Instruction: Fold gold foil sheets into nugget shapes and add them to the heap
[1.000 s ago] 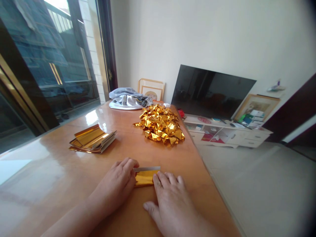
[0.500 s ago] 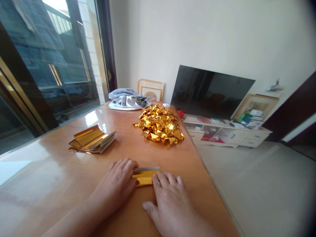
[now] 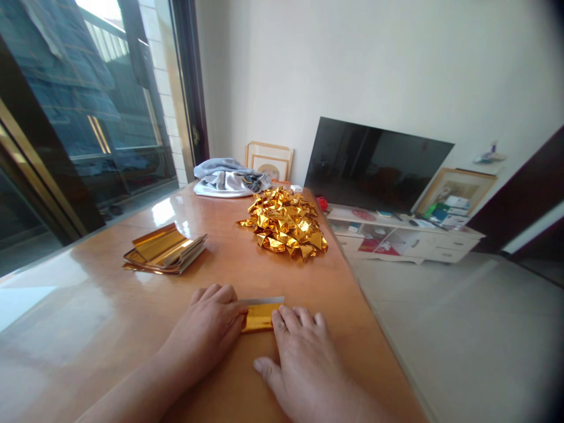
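Note:
A folded sheet of gold foil paper (image 3: 259, 316) lies flat on the table between my hands, with a pale strip along its far edge. At its left end my left hand (image 3: 211, 320) is closed, thumb and fingers pinching the paper. My right hand (image 3: 304, 352) lies flat with fingers stretched out, its fingertips resting on the paper's right end and its thumb apart on the tabletop. Farther off to the left sits a stack of gold foil sheets (image 3: 165, 249). Beyond my right hand is a heap of folded gold paper pieces (image 3: 286, 223).
The glossy wooden table (image 3: 101, 317) has its right edge close beside my right hand. A bundle of grey-blue cloth (image 3: 229, 177) lies at the far end. A television (image 3: 374, 164) stands on a white cabinet (image 3: 423, 241) beyond the table, and a glass door (image 3: 110, 106) is on the left.
My left thumb and fingers have closed together at the left end of the gold foil paper. My right hand has hardly moved.

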`<action>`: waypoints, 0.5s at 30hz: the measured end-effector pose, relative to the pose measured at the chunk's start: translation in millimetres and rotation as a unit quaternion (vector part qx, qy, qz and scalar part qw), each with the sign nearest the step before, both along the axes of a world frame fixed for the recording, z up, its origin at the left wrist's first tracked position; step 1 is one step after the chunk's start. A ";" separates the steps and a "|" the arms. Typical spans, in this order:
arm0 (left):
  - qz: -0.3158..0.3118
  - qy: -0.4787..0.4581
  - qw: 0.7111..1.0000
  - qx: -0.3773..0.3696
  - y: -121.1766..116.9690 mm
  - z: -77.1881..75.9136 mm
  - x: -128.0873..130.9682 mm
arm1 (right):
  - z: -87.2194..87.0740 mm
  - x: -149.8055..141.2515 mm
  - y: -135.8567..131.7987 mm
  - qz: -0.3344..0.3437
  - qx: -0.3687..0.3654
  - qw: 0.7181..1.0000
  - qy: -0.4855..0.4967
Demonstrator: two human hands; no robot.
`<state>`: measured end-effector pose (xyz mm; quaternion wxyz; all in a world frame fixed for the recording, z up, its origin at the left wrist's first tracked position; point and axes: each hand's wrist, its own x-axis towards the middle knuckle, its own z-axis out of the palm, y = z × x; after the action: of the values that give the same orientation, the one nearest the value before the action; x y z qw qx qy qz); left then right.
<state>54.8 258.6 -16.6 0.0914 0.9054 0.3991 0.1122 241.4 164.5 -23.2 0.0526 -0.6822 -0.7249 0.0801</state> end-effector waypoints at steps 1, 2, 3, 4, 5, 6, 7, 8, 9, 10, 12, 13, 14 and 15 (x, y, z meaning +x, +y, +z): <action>-0.001 -0.001 1.000 0.000 -0.4 0.5 0.1 | 0.6 0.1 0.0 0.002 0.002 1.000 0.000; -0.002 -0.002 1.000 0.001 -0.8 0.8 0.4 | 1.1 0.2 0.1 0.003 0.005 1.000 0.000; -0.004 -0.002 1.000 0.000 -1.1 0.9 0.9 | 1.5 0.4 0.2 0.004 0.008 1.000 -0.001; -0.007 -0.003 1.000 -0.001 -1.3 0.8 1.6 | 1.7 0.7 0.4 0.003 0.010 1.000 -0.001; -0.011 -0.004 1.000 -0.004 -1.4 0.5 2.4 | 1.8 0.9 0.5 0.002 0.011 1.000 -0.001; -0.019 -0.006 1.000 -0.008 -1.4 -0.1 3.3 | 1.6 1.2 0.6 0.001 0.011 1.000 -0.002; -0.028 -0.009 0.999 -0.013 -1.4 -0.7 4.3 | 1.1 1.5 0.5 0.001 0.011 1.000 -0.002; -0.037 -0.011 0.999 -0.018 -1.2 -1.6 5.2 | 0.5 1.7 0.3 0.002 0.010 1.000 -0.003; -0.045 -0.012 0.999 -0.024 -1.0 -2.5 6.0 | -0.3 1.8 0.0 0.003 0.010 1.000 -0.003; -0.051 -0.011 0.998 -0.027 -0.8 -3.6 6.6 | -1.2 1.9 -0.4 0.004 0.010 1.000 -0.003; -0.060 -0.009 0.998 -0.029 -0.3 -5.8 7.1 | -2.7 1.9 -1.2 0.004 0.008 1.000 -0.002; -0.062 -0.008 0.998 -0.028 0.0 -6.8 7.1 | -3.3 1.9 -1.5 0.004 0.006 1.000 -0.002; -0.065 -0.008 0.998 -0.026 0.2 -7.6 6.8 | -3.7 1.9 -1.5 0.003 0.004 1.000 -0.001; -0.066 -0.007 0.997 -0.025 0.4 -8.2 6.5 | -3.8 2.0 -1.3 0.002 0.002 1.000 -0.001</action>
<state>61.4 259.0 -24.8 0.1241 0.9266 0.3401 0.1020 243.4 163.2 -26.9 0.0534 -0.6809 -0.7263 0.0781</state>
